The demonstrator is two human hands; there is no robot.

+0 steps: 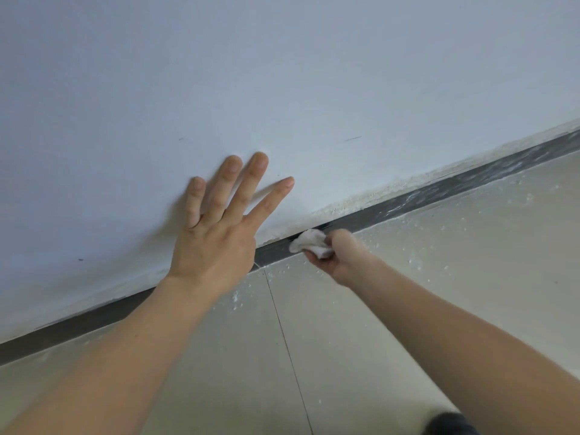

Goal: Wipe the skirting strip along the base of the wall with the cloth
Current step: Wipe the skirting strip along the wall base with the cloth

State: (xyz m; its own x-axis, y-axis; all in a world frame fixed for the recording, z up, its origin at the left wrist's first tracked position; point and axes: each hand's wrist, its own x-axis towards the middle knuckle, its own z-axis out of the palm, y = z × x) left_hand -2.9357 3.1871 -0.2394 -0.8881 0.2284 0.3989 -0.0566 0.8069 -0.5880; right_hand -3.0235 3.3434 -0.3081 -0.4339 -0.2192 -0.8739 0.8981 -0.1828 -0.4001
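my left hand [213, 246] flat, fingers spread on pale painted wall [282, 73], bracing lean. my right hand [340, 255] grips bunched white cloth [310, 243], pressing it on dark grey skirting strip [439, 189] at wall base; dusty streaks lie rightward.

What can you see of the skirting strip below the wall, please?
The skirting strip is a narrow, dark grey band running diagonally across the view where the white wall meets the pale floor. Left of the cloth it looks clean; to the right it is smeared with white dust. The right hand holds the crumpled white cloth against it, and the left hand hides a stretch.
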